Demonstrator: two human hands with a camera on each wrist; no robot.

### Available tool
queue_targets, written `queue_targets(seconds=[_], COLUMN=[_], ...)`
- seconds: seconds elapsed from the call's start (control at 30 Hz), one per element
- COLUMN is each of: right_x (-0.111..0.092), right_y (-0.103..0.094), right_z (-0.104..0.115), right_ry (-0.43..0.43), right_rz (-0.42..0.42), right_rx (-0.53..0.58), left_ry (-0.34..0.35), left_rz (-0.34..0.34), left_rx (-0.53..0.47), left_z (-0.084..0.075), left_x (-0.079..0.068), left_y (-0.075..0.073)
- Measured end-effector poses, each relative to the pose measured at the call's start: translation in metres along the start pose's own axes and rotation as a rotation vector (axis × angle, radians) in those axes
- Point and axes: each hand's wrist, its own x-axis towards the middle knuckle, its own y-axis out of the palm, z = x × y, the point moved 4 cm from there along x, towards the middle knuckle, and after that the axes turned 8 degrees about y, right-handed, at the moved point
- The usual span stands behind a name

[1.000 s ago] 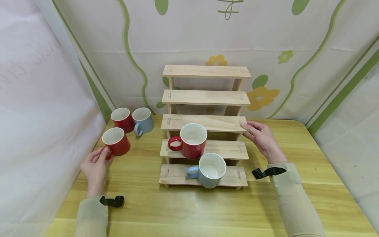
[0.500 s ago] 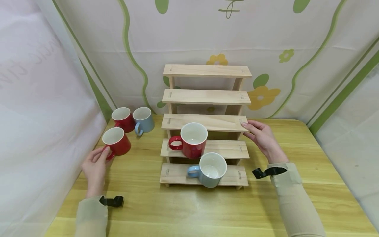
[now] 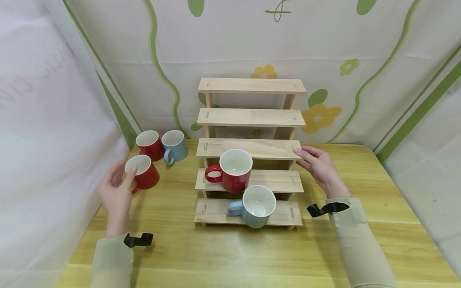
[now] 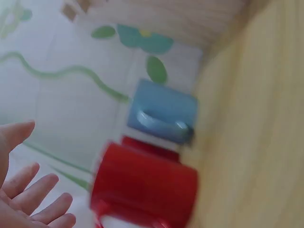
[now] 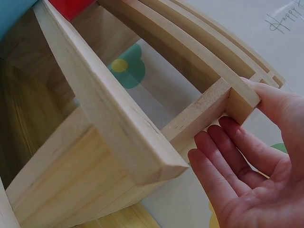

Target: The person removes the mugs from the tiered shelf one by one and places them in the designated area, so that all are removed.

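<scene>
My left hand is above the table beside the nearer red mug, thumb and fingers spread. In the left wrist view, the fingers stand apart from that red mug, with nothing between them. My right hand holds the right end of the middle step of a five-tier wooden shelf, thumb on top and fingertips at the underside. A red mug sits on the second step from the bottom, and a light blue mug on the lowest; both handles point left.
Behind the nearer red mug stand another red mug and a light blue mug, close together at the table's back left. A printed cloth hangs behind the shelf. The wooden table extends in front.
My left hand has let go of the nearer red mug's handle and risen slightly, its fingers spreading. The mug stays in place. My right hand still holds the shelf.
</scene>
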Motion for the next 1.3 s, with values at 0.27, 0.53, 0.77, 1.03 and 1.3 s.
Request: queue_targets(seconds=[0.27,0.53,0.77,1.03,1.3], right_x=[0.000,0.001,0.001,0.001,0.000], right_y=[-0.001,-0.001,-0.001,-0.001,-0.001], right_z=[0.000,-0.001,-0.001,0.000,0.000], right_ry=[0.003,0.004,0.001,0.002,0.007], right_rz=[-0.001,-0.006,-0.001,-0.003,-0.007], right_rx=[0.000,0.002,0.005,0.010,0.003], left_ry=[0.152,0.288,0.329,0.276,0.189], left_rz=[0.170,0.357,0.539,0.729,0.796], left_rx=[0.029,-0.011,-0.006,-0.014,-0.013], left_z=[-0.044,-0.066,-0.075,-0.067,-0.058], left_x=[-0.017,-0.037,-0.061,-0.079,-0.090], left_y=[0.037,0.073,0.099,0.124,0.140])
